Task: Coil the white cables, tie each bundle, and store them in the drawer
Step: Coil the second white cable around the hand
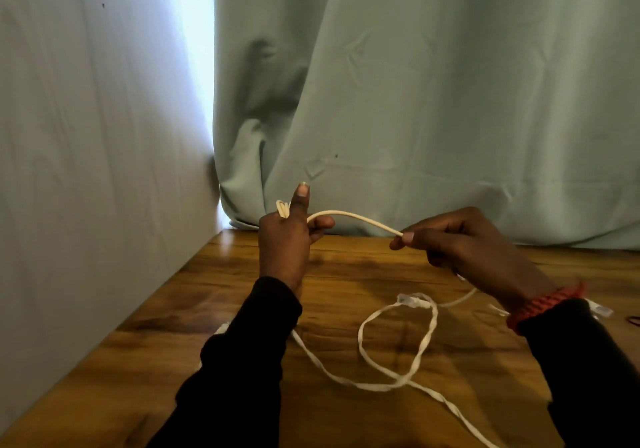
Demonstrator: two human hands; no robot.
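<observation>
My left hand is raised above the wooden table, thumb pointing up, with small loops of a round white cable wound around its fingers. That cable arcs to the right into my right hand, which pinches it between thumb and fingers. A flat white cable lies on the table below my hands in a loose loop, with a clear plug at its end. It runs off toward the near edge. No drawer is in view.
A pale green curtain hangs behind the table and a pale wall or sheet closes the left side. Another clear plug and a dark ring lie at the far right by my right sleeve.
</observation>
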